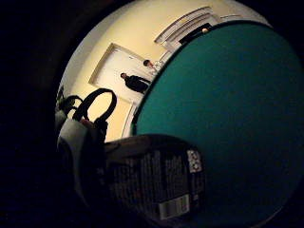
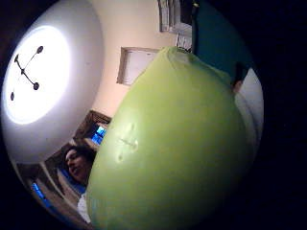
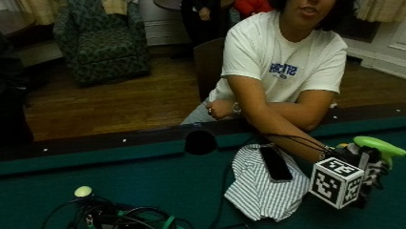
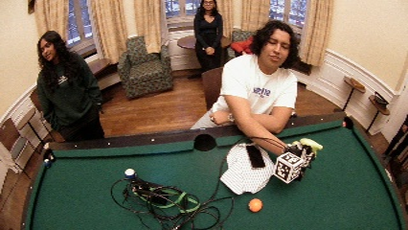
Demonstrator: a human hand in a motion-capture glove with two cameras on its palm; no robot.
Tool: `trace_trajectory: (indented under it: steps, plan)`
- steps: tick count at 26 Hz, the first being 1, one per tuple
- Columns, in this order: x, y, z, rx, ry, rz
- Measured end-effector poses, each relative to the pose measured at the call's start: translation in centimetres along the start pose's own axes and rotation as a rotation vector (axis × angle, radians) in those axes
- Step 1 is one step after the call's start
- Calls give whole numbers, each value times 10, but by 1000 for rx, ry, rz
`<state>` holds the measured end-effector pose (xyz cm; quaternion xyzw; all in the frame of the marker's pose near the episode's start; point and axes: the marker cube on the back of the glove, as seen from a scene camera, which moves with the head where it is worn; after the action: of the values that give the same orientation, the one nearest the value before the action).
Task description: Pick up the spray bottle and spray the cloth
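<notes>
My gloved right hand grips the spray bottle, whose lime-green spray head sticks up above the fingers. The bottle is upright just right of the cloth; whether its base touches the felt I cannot tell. In the little finger side palm view its dark labelled body lies close to the palm. The green head fills the thumb side palm view. The white striped cloth lies crumpled on the green felt, left of the hand. The wide outside view shows the hand beside the cloth.
A black phone lies on the cloth. A tangle of cables and a small ball sit at the left, an orange ball in front of the cloth. A pocket opens in the far rail. The bare left hand rests behind the rail.
</notes>
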<state>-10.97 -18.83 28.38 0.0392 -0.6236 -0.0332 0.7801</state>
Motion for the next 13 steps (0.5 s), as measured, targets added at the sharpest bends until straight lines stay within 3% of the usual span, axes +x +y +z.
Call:
trace_trajectory:
  steps: [13]
  plan:
    - [13, 13, -1, -124, -17, 147]
